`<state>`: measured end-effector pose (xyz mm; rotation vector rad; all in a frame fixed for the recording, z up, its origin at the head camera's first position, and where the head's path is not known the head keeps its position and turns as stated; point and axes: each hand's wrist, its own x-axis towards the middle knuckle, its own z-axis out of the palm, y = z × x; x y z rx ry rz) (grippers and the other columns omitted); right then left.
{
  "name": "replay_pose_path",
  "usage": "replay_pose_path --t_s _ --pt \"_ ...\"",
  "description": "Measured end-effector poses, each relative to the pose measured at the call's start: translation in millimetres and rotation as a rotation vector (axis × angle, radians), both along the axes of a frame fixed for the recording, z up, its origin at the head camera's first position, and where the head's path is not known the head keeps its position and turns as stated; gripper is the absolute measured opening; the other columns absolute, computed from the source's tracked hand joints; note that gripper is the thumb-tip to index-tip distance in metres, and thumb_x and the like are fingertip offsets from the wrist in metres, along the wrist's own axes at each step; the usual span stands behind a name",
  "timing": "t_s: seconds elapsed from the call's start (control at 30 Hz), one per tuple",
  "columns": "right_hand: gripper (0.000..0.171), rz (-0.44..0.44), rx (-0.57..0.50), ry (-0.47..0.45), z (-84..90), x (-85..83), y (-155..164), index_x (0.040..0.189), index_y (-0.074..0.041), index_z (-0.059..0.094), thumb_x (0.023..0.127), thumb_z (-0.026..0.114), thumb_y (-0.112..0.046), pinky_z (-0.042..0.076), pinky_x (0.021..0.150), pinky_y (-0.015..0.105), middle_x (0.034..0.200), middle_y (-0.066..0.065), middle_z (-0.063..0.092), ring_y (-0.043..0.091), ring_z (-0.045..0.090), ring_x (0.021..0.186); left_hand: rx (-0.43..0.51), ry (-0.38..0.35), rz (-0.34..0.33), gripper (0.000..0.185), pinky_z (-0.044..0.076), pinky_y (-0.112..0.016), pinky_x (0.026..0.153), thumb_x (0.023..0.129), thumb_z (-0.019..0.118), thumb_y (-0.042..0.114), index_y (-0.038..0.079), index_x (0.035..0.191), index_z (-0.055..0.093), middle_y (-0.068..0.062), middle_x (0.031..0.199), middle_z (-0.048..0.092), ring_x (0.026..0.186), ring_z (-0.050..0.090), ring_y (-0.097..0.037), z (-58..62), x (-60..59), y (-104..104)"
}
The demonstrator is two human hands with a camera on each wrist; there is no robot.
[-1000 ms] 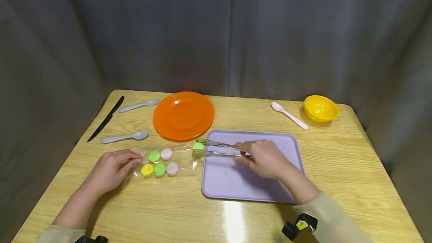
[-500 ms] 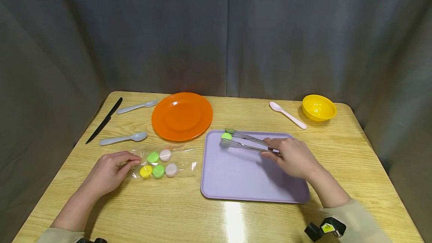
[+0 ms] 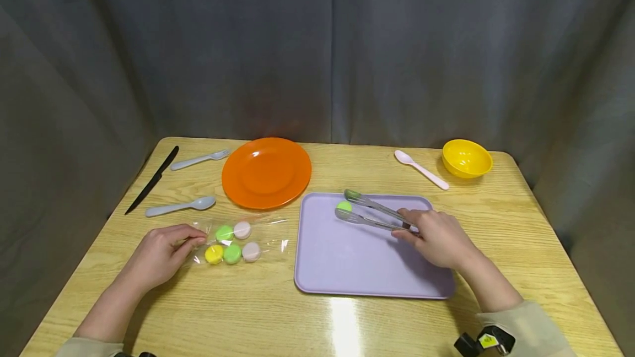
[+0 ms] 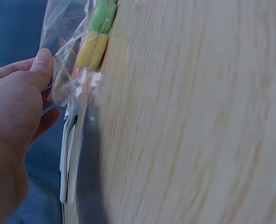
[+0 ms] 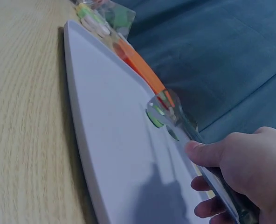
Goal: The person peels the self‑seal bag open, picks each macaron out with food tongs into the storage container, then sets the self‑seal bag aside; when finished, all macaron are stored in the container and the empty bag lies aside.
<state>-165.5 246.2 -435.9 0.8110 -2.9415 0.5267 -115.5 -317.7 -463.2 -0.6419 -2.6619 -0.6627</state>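
Observation:
My left hand (image 3: 161,252) pinches the left edge of a clear plastic bag (image 3: 238,241) lying on the table, with several green, yellow and pale pink macarons inside. In the left wrist view my thumb and fingers (image 4: 40,70) grip the bag (image 4: 70,56) beside a yellow macaron (image 4: 92,50). My right hand (image 3: 439,236) grips metal tongs (image 3: 374,214) over the lavender tray (image 3: 367,269). A green macaron (image 3: 344,206) sits between the tong tips, low over the tray's far part. The right wrist view shows my right hand (image 5: 243,170), the tongs (image 5: 175,119), the green macaron (image 5: 155,116) and the tray (image 5: 110,140).
An orange plate (image 3: 266,172) lies behind the bag. At far left are a grey spoon (image 3: 181,205), a grey fork (image 3: 199,159) and a black knife (image 3: 151,179). A pink spoon (image 3: 420,168) and a yellow bowl (image 3: 467,157) stand at far right. Grey curtain surrounds the table.
My right hand has carried the tongs and green macaron from the bag's mouth rightward onto the tray's far part. My left hand has stayed on the bag.

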Motion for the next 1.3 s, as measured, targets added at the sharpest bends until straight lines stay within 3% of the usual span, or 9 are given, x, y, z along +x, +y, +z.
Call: replay_pose_path --t_s 0.1,0.23,0.5,0.67,0.83,1.1,1.3 --pt "0.027 0.006 -0.029 -0.013 1.7 0.4 -3 0.109 -0.016 0.073 0.097 0.08 -0.039 0.039 0.054 0.034 0.082 -0.012 0.064 0.01 0.048 0.061 -0.005 -0.009 0.009 0.021 0.061 -0.036 0.077 0.087 0.087 0.002 0.018 0.099 0.082 0.013 0.098 0.077 0.09 0.074 -0.013 -0.8 -0.3 0" --pt "0.032 0.023 -0.07 -0.004 4.8 1.7 -12 0.113 -0.015 0.074 0.095 0.082 -0.04 0.036 0.052 0.031 0.084 -0.015 0.064 0.008 0.045 0.059 -0.014 -0.012 0.017 0.02 0.061 -0.038 0.077 0.087 0.087 0.003 0.018 0.099 0.081 0.012 0.097 0.077 0.091 0.074 -0.013 -1.6 -1.5 0" --pt "0.03 0.107 -0.125 0.043 10.3 4.3 -38 0.117 -0.017 0.077 0.095 0.083 -0.036 0.043 0.059 0.03 0.084 -0.019 0.065 0.003 0.05 0.062 -0.008 -0.016 0.023 0.018 0.062 -0.044 0.076 0.088 0.086 0.003 0.017 0.099 0.081 0.011 0.097 0.077 0.09 0.074 -0.015 -1.4 -2.7 2" --pt "0.029 0.174 -0.129 0.076 10.7 3.9 -54 0.118 -0.018 0.082 0.093 0.085 -0.032 0.05 0.062 0.036 0.093 -0.012 0.077 0.005 0.06 0.07 -0.005 -0.018 0.027 0.019 0.062 -0.045 0.076 0.088 0.086 0.003 0.018 0.099 0.082 0.01 0.097 0.077 0.089 0.075 -0.016 -0.9 -2.9 3" --pt "0.027 0.222 -0.108 0.079 7.9 4.3 -70 0.118 -0.017 0.083 0.095 0.083 -0.031 0.056 0.063 0.04 0.104 -0.006 0.079 0.005 0.068 0.076 -0.005 -0.008 0.021 0.02 0.062 -0.044 0.075 0.087 0.086 0.002 0.018 0.099 0.082 0.011 0.097 0.077 0.088 0.074 -0.015 -0.8 -2.8 3" --pt "0.013 0.303 -0.062 0.062 4.7 3.6 -99 0.106 -0.023 0.081 0.098 0.079 -0.033 0.051 0.059 0.038 0.083 -0.016 0.071 0.006 0.057 0.065 -0.012 -0.013 0.013 0.019 0.062 -0.042 0.075 0.088 0.086 0.002 0.017 0.099 0.081 0.011 0.097 0.077 0.089 0.074 -0.013 -2.3 -4.3 2" --pt "0.027 0.311 0.004 0.044 4.8 2.4 -123 0.115 -0.018 0.078 0.1 0.075 -0.04 0.056 0.066 0.048 0.089 -0.009 0.073 0.018 0.069 0.075 -0.017 -0.005 0.008 0.019 0.061 -0.038 0.078 0.088 0.086 0.003 0.017 0.1 0.081 0.011 0.098 0.077 0.091 0.074 -0.014 -3.5 -4.7 1"
